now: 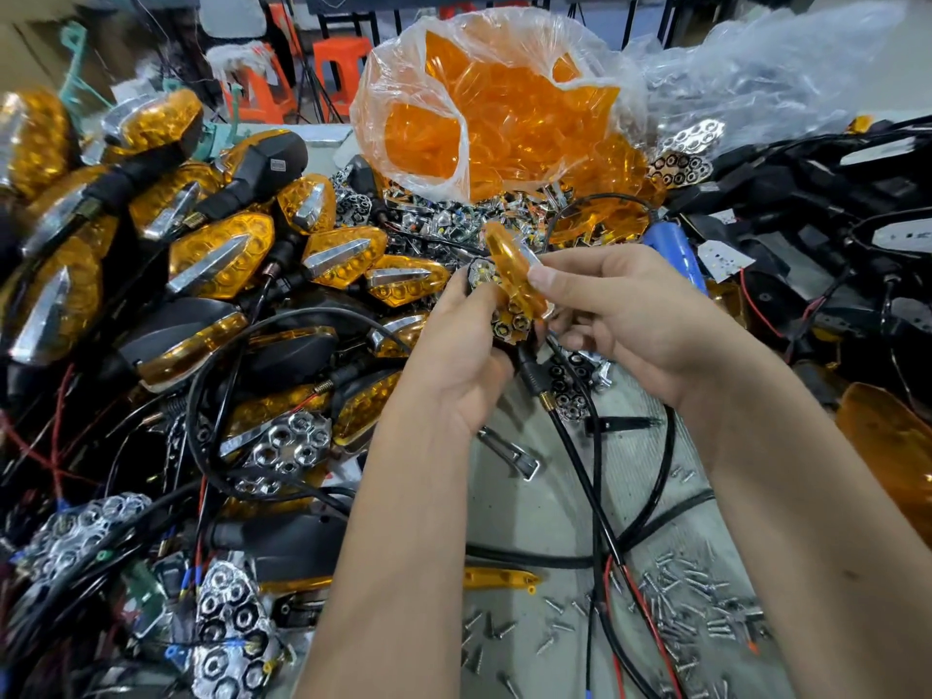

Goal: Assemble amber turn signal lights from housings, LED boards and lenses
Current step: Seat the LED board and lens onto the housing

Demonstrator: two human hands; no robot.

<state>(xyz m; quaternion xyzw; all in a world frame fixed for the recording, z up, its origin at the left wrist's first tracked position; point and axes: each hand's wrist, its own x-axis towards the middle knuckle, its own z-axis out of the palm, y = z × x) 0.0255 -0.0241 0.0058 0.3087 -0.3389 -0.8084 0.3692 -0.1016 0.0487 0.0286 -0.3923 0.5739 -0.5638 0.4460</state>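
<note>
Grey and cluttered, the desk shows bare only in the lower middle, where loose screws lie scattered; everywhere else parts cover it. Orange stools stand blurred in the background.

At the centre, the left hand grips a light housing from below. Its black body is almost wholly hidden by the palm and fingers, so only the chrome honeycomb reflector and a few LEDs show. A black stem and cable run down out of it across the desk. The right hand pinches an amber lens between thumb and fingers, holding it edge-on and tilted against the housing's upper side. Whether the lens is seated cannot be told, since the thumb covers the joint.

Finished turn signals are heaped to the left, the outermost ones smeared by the wide-angle edge. A clear plastic bag of amber lenses sits behind the hands. Black housings pile up at the right, partly cut off by the frame, with a crumpled clear bag above them. Chrome reflectors lie among tangled wires at lower left. A blue cylindrical thing behind the right hand is too hidden to identify.
</note>
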